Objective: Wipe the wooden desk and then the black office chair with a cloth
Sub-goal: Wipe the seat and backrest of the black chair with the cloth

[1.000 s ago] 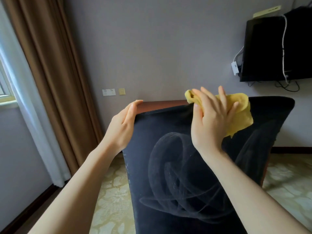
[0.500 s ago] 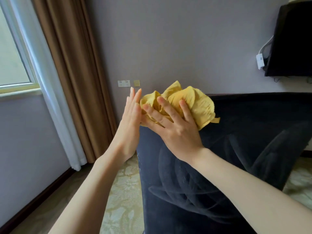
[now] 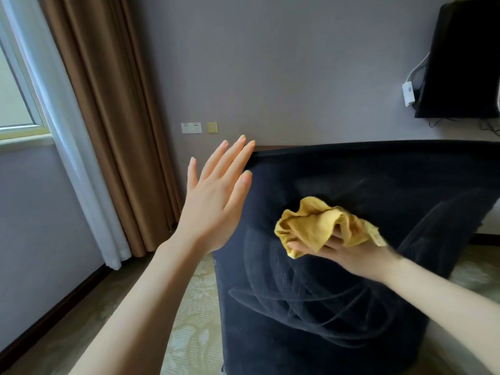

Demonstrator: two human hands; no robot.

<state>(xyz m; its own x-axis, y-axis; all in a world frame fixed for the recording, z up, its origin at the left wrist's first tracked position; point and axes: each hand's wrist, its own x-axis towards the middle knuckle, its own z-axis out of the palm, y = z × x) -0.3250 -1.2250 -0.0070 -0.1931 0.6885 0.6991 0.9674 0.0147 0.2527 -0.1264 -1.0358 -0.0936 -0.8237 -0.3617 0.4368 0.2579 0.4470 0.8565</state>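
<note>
While bunched, cloth [image 3: 322, 226] lies crosswise.

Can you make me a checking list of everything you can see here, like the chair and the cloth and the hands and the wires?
Surface: black chair back, dark fabric with pale curved wipe marks low down.
Job's things: yellow cloth, bunched up, held against the chair back. Only a thin strip of the wooden desk shows behind the chair's top edge.
Clutter: nothing seen.
Grips: right hand holds the cloth; left hand is open and flat by the chair's left edge, holding nothing.
Cables: white cable with a small white box beside the wall-mounted black screen; dark wires hang under it.
Surroundings: grey wall with sockets, brown curtain, window on the left, patterned floor.
</note>
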